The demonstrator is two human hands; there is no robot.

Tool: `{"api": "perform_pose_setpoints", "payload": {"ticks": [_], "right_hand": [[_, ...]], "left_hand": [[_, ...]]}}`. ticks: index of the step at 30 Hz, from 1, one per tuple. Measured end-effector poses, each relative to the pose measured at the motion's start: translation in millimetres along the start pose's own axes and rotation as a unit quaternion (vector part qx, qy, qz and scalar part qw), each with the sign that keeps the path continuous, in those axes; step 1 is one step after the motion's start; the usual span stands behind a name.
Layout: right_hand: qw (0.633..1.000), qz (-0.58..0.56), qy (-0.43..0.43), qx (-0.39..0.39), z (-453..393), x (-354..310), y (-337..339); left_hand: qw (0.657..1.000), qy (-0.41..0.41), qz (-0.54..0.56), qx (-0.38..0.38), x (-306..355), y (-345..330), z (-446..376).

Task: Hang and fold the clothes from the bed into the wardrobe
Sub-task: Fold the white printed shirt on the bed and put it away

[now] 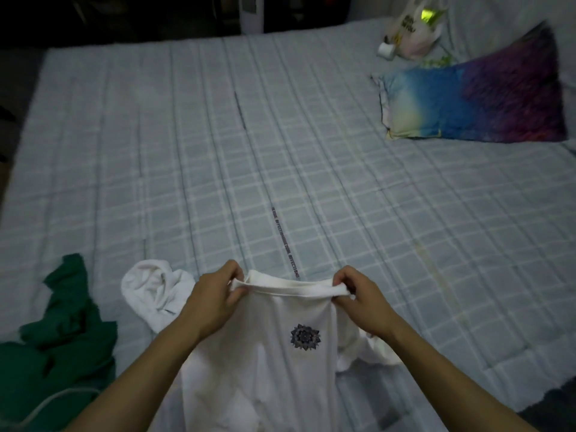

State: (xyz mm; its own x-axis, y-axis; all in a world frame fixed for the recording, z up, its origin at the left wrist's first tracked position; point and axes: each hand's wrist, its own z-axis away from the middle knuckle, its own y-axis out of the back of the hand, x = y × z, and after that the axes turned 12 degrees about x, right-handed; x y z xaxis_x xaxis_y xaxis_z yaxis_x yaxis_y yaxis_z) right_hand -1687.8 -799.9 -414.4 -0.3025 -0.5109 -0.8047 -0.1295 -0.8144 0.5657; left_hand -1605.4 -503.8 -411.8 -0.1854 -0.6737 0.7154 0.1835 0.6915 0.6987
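At the bed's (218,135) near left corner lies a green garment (62,347), cut off by the frame edge. My left hand (215,299) and right hand (361,299) each pinch an end of the white shirt's (265,369) top hem, stretching it level above the near edge; the shirt hangs toward me, its dark flower print (305,336) facing up. A blurred line of print (285,243) on the sheet is unreadable. Toward the far right corner sit a rainbow pillow (473,101) and a plastic bag (411,32), lettering illegible.
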Motion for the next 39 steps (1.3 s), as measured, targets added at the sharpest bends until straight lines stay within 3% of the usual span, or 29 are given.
{"api": "perform_pose_setpoints", "payload": {"ticks": [9,11,13,26,31,35,39], "right_hand": [[0.987,-0.143,0.072,-0.026,-3.1,-99.3,72.5],[0.984,-0.15,0.081,-0.061,1.9,-118.0,81.6],[0.985,-0.123,0.111,-0.049,9.7,-132.9,84.2],[0.95,-0.089,0.285,0.087,46.5,-252.7,78.6],[0.929,-0.093,0.34,0.11,49.4,-300.6,95.1],[0.911,-0.09,0.382,0.124,53.3,-337.6,109.1],[0.892,-0.118,0.415,0.136,54.3,-379.1,129.3]], "left_hand": [[0.997,0.064,0.027,-0.034,65.5,74.5,27.1],[0.997,0.062,0.027,-0.034,78.1,84.3,38.0],[0.998,0.052,0.022,-0.027,90.0,94.9,51.8],[0.988,-0.002,0.002,0.155,106.1,198.2,105.8],[0.985,-0.056,-0.022,0.159,122.5,252.1,103.3],[0.961,-0.12,-0.079,0.236,143.0,292.3,97.9],[0.928,-0.147,-0.058,0.339,179.0,334.6,87.7]]}}
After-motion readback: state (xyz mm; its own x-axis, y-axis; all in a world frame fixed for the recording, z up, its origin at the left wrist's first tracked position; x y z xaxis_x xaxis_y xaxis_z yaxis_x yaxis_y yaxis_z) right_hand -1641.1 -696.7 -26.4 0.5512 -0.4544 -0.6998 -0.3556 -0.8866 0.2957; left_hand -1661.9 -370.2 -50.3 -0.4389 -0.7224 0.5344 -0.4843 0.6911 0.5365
